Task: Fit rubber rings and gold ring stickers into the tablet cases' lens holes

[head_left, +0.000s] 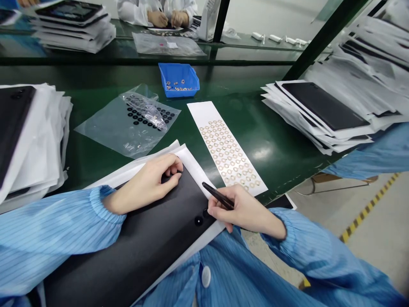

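Note:
A large black panel lies on white wrapping sheets in front of me. Near its right end is a round black ring, with a second one partly covered by my fingers. My right hand is closed around a black pen-like tool, its visible end pointing up and left. On the panel's far edge rests my left hand, its fingers curled together; whether they hold anything is hidden. Beyond lies a white strip bearing rows of small tan rings.
A plastic bag with black rings and a blue bin stand behind. Stacks of wrapped panels flank me at left and right. Another person's hands work across the raised shelf.

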A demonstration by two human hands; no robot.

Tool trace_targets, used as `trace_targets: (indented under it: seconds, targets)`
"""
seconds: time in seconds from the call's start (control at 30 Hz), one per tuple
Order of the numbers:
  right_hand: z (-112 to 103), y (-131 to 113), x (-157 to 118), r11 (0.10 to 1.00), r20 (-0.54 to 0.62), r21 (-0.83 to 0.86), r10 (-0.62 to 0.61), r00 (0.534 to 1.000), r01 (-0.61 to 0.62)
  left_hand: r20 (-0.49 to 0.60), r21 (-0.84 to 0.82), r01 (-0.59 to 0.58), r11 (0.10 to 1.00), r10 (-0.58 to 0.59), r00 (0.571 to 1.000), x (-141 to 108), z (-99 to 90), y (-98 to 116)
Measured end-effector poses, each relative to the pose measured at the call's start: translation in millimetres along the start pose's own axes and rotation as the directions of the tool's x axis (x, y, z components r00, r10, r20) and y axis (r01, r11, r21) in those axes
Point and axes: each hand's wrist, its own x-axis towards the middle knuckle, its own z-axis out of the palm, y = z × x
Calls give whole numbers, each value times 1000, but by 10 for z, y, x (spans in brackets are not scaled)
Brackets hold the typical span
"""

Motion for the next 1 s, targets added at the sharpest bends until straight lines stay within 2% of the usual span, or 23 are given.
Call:
trace_targets:
  seconds: [0.37, 0.47, 0.53, 0.6, 0.7, 0.77, 0.9, 1.0]
  targets:
    - [0, -94, 1, 959, -18, -283, -4, 1000, -1, 2, -5, -22, 1000, 22, 1000, 11, 2, 5]
    - [-20, -69, 7, 970, -6, -238, -52, 999, 49, 7, -5, -52, 999, 52, 999, -2, -7, 5]
    - [-37, -41, -1, 977, -47, -161, -152, 987, 143, 43, -20, -96, 995, 97, 994, -23, -14, 24]
    - [-39, -3, -30, 952, -191, -80, -304, 933, 294, 104, -43, -170, 984, 174, 979, -55, -12, 60]
    - [21, 70, -107, 864, -485, -63, -464, 741, 500, 230, -45, -285, 957, 288, 929, -107, 14, 124]
    - [104, 130, -166, 833, -578, -74, -484, 657, 548, 297, -20, -343, 939, 333, 895, -131, 36, 157]
    - [311, 269, -236, 800, -570, -124, -542, 617, 587, 363, 47, -403, 914, 361, 859, -138, 51, 184]
    - [437, 378, -234, 763, -588, -56, -547, 597, 644, 378, 73, -427, 901, 371, 848, -131, 44, 179]
